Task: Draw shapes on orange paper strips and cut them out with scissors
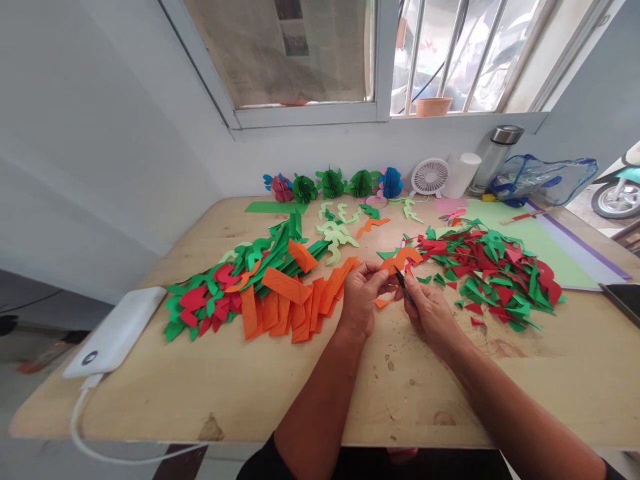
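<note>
My left hand pinches a curved piece of orange paper over the middle of the table. In my right hand is a pair of scissors, its dark blades against the orange paper; the fingers hide most of the handles. Just left of my left hand lie several orange paper strips with drawn outlines. Beyond them is a heap of green and red cut shapes. A pile of red and green paper scraps spreads to the right of my right hand.
Pale green cutouts lie at mid-table. Folded paper figures line the wall beside a small white fan and a glass bottle. A white power bank with a cable sits at left, a dark phone-like object at right.
</note>
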`<act>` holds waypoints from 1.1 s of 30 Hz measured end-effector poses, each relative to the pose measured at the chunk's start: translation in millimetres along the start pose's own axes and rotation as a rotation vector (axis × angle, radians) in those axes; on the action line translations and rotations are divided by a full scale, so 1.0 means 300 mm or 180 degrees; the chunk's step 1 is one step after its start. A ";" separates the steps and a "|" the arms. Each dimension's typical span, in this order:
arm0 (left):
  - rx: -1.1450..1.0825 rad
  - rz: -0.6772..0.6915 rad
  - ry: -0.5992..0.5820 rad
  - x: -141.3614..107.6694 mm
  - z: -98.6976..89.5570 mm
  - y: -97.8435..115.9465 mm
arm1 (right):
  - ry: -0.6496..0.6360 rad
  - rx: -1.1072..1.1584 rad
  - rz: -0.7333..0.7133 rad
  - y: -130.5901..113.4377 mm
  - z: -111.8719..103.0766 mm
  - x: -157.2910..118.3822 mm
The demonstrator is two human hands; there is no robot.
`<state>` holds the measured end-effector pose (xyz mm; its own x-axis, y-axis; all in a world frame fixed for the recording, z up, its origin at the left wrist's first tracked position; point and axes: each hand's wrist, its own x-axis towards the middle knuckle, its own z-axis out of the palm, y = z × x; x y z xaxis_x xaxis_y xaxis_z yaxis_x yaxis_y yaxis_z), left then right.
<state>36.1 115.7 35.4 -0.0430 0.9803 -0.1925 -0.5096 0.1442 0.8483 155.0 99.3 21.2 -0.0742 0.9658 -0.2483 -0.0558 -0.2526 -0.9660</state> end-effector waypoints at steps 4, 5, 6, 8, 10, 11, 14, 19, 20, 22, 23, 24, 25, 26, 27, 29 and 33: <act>-0.0002 0.0007 -0.0007 0.000 0.000 0.000 | 0.0007 0.0000 -0.0006 -0.003 0.001 -0.002; -0.0005 0.0005 -0.0008 0.000 0.000 0.001 | 0.0012 -0.0004 -0.0017 -0.003 0.001 -0.003; -0.0009 0.0004 -0.0012 0.000 0.000 0.001 | 0.0021 -0.0012 -0.0024 -0.003 0.001 -0.003; -0.0019 0.0009 -0.0016 -0.001 0.000 0.002 | 0.0038 -0.0025 -0.0020 -0.003 0.001 -0.004; -0.0028 0.0009 -0.0019 -0.001 0.001 0.003 | 0.0042 -0.0024 -0.0006 -0.004 0.001 -0.004; -0.0031 0.0008 -0.0018 -0.001 0.001 0.003 | 0.0043 -0.0021 -0.0004 -0.005 0.001 -0.003; -0.0032 0.0007 -0.0003 0.000 0.001 0.002 | 0.0037 -0.0042 -0.0011 -0.010 0.001 -0.004; -0.0016 0.0009 -0.0023 0.002 -0.001 0.002 | 0.0025 -0.0097 -0.0040 -0.015 0.000 -0.004; -0.0016 0.0012 -0.0025 0.002 -0.001 0.003 | 0.0024 -0.0105 -0.0043 -0.014 0.000 -0.003; -0.0011 0.0012 -0.0026 0.001 -0.001 0.004 | 0.0032 -0.0130 -0.0044 -0.011 -0.001 -0.001; -0.0009 0.0011 -0.0022 0.001 -0.001 0.005 | 0.0037 -0.0143 -0.0046 -0.010 -0.002 0.000; -0.0007 0.0006 -0.0016 0.001 -0.002 0.005 | 0.0037 -0.0157 -0.0052 -0.008 -0.003 0.002; -0.0006 0.0000 -0.0012 0.001 -0.002 0.005 | 0.0035 -0.0167 -0.0062 -0.006 -0.005 0.003; -0.0006 -0.0007 -0.0010 0.001 -0.002 0.005 | 0.0027 -0.0171 -0.0071 -0.005 -0.006 0.004; -0.0005 -0.0014 -0.0013 0.001 -0.002 0.005 | 0.0020 -0.0168 -0.0076 -0.004 -0.007 0.004; -0.0011 -0.0023 -0.0016 0.002 -0.003 0.003 | 0.0005 -0.0164 -0.0077 -0.001 -0.009 0.006; -0.0062 -0.0022 0.0000 0.006 -0.006 0.000 | -0.0021 -0.0168 -0.0085 0.002 -0.010 0.009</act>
<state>34.6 117.2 34.2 -0.0396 0.9793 -0.1984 -0.5265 0.1483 0.8371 157.8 101.9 19.9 -0.0800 0.9717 -0.2221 -0.0054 -0.2232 -0.9748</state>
